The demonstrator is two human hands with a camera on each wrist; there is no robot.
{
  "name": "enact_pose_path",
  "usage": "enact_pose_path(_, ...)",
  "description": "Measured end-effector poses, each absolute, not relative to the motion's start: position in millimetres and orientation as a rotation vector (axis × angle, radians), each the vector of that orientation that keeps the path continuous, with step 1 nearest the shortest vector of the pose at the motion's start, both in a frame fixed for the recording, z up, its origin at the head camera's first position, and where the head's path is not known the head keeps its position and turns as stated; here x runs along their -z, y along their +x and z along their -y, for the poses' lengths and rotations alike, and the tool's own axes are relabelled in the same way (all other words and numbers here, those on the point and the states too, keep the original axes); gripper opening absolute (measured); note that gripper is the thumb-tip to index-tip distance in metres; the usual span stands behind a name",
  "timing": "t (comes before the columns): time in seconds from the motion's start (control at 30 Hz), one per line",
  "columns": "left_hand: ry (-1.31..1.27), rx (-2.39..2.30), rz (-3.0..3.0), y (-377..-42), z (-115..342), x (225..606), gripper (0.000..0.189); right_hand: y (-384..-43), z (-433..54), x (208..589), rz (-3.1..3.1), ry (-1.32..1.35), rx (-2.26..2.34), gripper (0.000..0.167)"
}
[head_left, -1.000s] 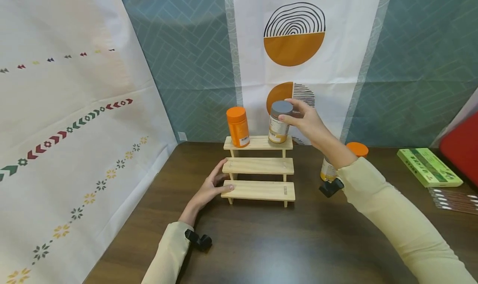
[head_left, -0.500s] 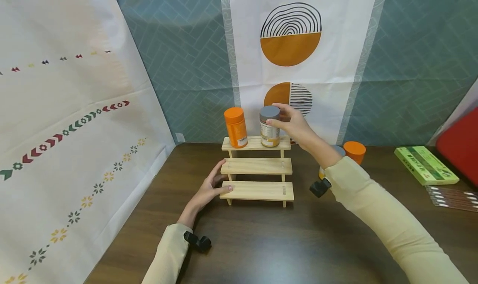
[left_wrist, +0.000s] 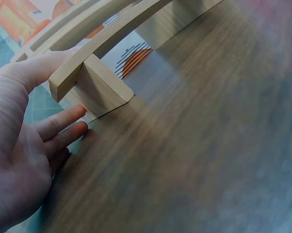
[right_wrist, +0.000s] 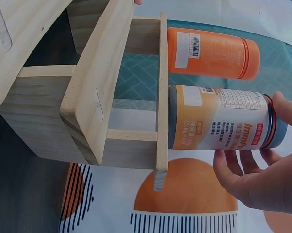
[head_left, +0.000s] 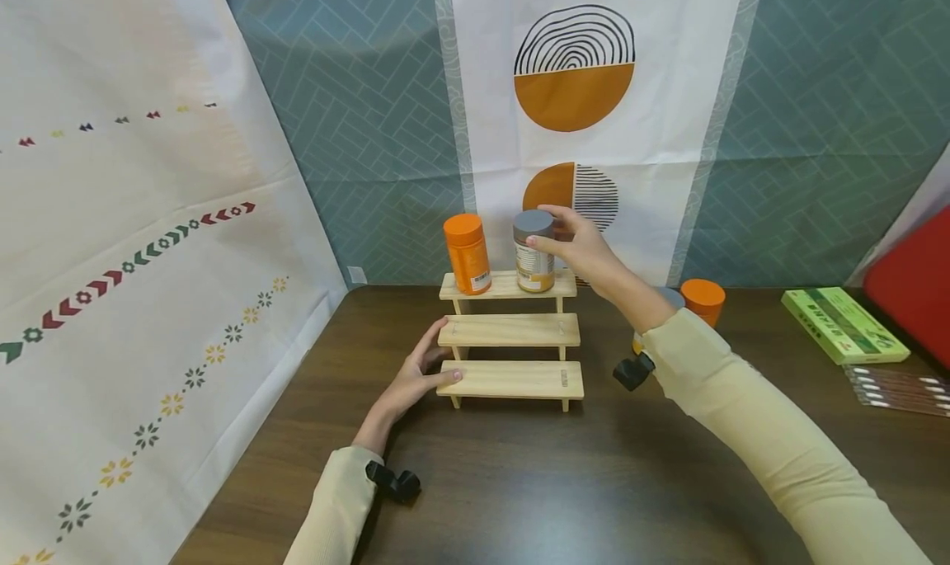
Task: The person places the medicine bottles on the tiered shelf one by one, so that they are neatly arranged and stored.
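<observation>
A three-tier wooden display stand [head_left: 510, 331] stands on the dark table. My left hand [head_left: 408, 382] holds its left end. The thumb lies over the lowest tier, while other fingers [left_wrist: 63, 124] reach the side panel beneath in the left wrist view. On the top tier, a supplement jar [head_left: 534, 266] with a grey lid and white-and-yellow label stands upright. My right hand [head_left: 586, 251] grips it around the lid, thumb on one side and fingers on the other, as the right wrist view shows. An orange bottle [head_left: 469, 258] stands just left of the jar, a narrow gap between them.
Right of the stand, another orange-lidded container [head_left: 703, 299] and a grey-lidded jar [head_left: 671, 298] are partly hidden by my right forearm. Farther right lie a green box [head_left: 844, 326], a pack of cotton swabs [head_left: 894, 389] and a red object [head_left: 916, 289]. Patterned cloth hangs behind.
My right hand has shifted the grey-lidded jar left along the top tier, closer to the orange bottle. It barely moves in the last half second. The left hand keeps its place.
</observation>
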State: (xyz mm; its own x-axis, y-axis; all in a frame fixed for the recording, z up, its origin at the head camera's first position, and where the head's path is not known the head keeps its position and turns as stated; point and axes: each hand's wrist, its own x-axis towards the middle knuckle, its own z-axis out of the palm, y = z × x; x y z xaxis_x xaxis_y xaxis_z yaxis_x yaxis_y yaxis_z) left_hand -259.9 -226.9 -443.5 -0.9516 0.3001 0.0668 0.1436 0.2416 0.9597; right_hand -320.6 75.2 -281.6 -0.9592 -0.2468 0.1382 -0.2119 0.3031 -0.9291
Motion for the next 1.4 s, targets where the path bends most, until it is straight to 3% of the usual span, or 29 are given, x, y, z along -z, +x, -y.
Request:
enact_pose_path(0.3, 0.425, -1.800, -2.378, -260, 229, 444, 0.088, -317, -84, 275, -2.484, -0.476, 1.786, 0.071)
enact_pose_path(0.83, 0.433, -1.805, -2.371, -259, 228, 444, 0.088, -296, -164, 281, -2.548, -0.336, 1.805, 0.073)
enact_pose_path(1.1, 0.423, -1.797, -2.378, -259, 229, 444, 0.088, -292, -199, 293, -2.586, -0.245, 1.784, 0.074)
enact_pose_path(1.4, 0.410, -1.803, -2.367, -259, 228, 444, 0.088, -284, -243, 319, -2.724, -0.120, 1.838, 0.065)
